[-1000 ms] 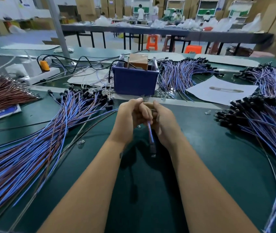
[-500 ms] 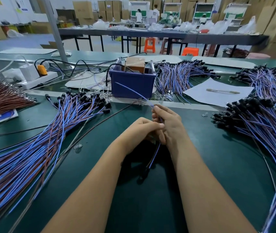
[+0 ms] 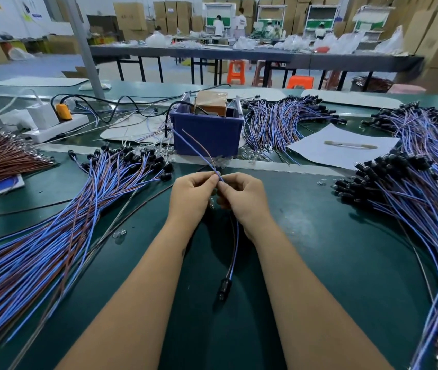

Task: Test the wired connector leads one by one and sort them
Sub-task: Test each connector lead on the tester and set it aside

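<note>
One lead of a blue and a brown wire runs through both my hands above the green bench. Its black connector hangs near the bench between my forearms. The free wire ends stick up towards the blue bin. My left hand pinches the wires at thumb and fingertips. My right hand pinches them right beside it, fingers curled. A big fan of leads lies on the left, another pile on the right.
Behind the bin lie more lead bundles, a white sheet, a power strip with plugs and black cables. A bundle of brown wires sits far left. Small clear bulbs lie loose on the bench.
My hands have moved back towards the bin and level with each other. The lead slid through them, so the connector hangs lower and the free ends rise higher.
</note>
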